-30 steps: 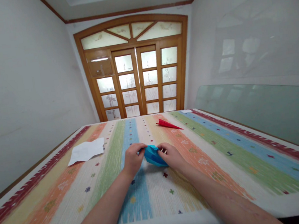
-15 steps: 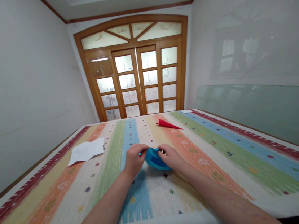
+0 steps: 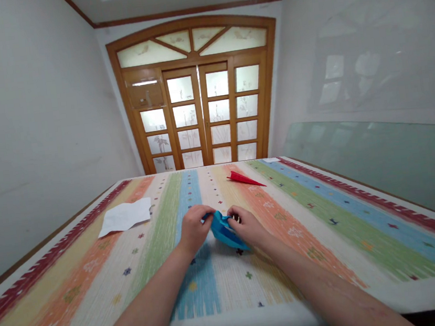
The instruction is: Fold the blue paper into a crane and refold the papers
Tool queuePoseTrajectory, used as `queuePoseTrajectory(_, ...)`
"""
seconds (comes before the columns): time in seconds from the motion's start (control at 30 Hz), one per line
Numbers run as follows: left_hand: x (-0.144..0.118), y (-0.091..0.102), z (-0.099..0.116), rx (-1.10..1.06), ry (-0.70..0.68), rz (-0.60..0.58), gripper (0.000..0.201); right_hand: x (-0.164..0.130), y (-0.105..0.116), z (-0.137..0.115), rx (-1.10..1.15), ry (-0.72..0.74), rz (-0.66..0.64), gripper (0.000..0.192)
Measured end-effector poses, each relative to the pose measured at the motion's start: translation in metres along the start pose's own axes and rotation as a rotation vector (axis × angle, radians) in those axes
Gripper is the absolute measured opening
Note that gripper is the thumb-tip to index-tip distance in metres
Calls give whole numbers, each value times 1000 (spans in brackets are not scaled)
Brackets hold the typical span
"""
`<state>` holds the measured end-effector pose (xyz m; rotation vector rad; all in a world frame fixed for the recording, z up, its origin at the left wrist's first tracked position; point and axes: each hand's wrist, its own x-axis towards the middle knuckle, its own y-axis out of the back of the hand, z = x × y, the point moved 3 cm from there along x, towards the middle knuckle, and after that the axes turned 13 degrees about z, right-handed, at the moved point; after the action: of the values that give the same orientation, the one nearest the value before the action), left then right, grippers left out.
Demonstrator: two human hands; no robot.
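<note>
A sheet of blue paper, bent and partly folded, is held between my two hands just over the middle of the table. My left hand pinches its upper left edge between thumb and fingers. On the other side, my right hand grips the upper right edge, with the fingers curled. The paper's lower edge bows down toward me, and its right end is partly hidden by my right hand. Beyond my hands lies a red folded paper plane, its pointed tip toward the right.
A creased white sheet of paper lies on the left of the striped tablecloth. Another small white piece is at the far right edge. Glass-paned wooden doors stand behind the table; a pale green panel leans along the right.
The blue paper's upper edge is now more bunched between my hands, and its body looks narrower. My hands have barely shifted. The view has tilted slightly.
</note>
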<state>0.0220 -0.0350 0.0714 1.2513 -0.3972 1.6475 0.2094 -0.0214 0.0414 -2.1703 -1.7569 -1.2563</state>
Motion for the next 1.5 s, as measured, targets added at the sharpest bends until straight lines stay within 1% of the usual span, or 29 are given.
queuePoseTrajectory(0.17, 5, 5, -3, 29, -6, 25, 7, 4, 6, -1, 50, -20, 60, 10)
queuePoseTrajectory(0.23, 8, 7, -6, 51, 4, 41, 9, 6, 9, 1, 85, -42, 104, 14)
queuePoseTrajectory(0.3, 9, 8, -11, 69, 50, 63, 13, 9, 13, 3, 123, -72, 163, 21)
queuePoseTrajectory(0.4, 9, 8, -24, 48, 201, 117, 17, 12, 19, 9, 195, -122, 269, 31)
queuePoseTrajectory(0.5, 8, 7, -41, -48, 419, 192, 23, 15, 25, 17, 309, -190, 365, 38)
queuePoseTrajectory(0.57, 7, 6, -50, -140, 565, 233, 27, 16, 27, 24, 403, -261, 398, 40)
queuePoseTrajectory(0.63, 5, 4, -58, -240, 698, 252, 30, 17, 25, 29, 498, -346, 363, 38)
queuePoseTrajectory(0.7, 2, 1, -64, -331, 815, 237, 31, 17, 21, 31, 582, -413, 269, 36)
queuePoseTrajectory(0.77, -2, -3, -67, -404, 905, 205, 33, 15, 16, 26, 661, -438, 150, 41)
queuePoseTrajectory(0.87, -5, -8, -69, -479, 991, 167, 36, 10, 9, 10, 764, -386, -28, 54)
queuePoseTrajectory(0.93, -6, -10, -69, -506, 1035, 150, 37, 7, 7, 0, 787, -328, -82, 60)
queuePoseTrajectory(1.0, -7, -11, -68, -528, 1070, 122, 38, 6, 7, -6, 775, -290, -95, 59)
queuePoseTrajectory(1.1, -8, -13, -66, -547, 1090, 34, 37, 4, 5, -6, 689, -294, -99, 43)
queuePoseTrajectory(1.17, -9, -15, -64, -520, 1060, -36, 35, 3, 3, -1, 617, -339, -102, 33)
queuePoseTrajectory(1.27, -9, -17, -60, -451, 976, -122, 32, 3, 1, 8, 542, -420, -96, 30)
queuePoseTrajectory(1.33, -8, -19, -57, -434, 924, -171, 29, 4, 2, 12, 488, -448, -60, 29)
queuePoseTrajectory(1.4, -6, -21, -54, -418, 840, -198, 26, 6, 4, 13, 446, -463, -30, 27)
queuePoseTrajectory(1.5, -4, -22, -48, -337, 646, -212, 19, 7, 4, 12, 448, -473, -37, 27)
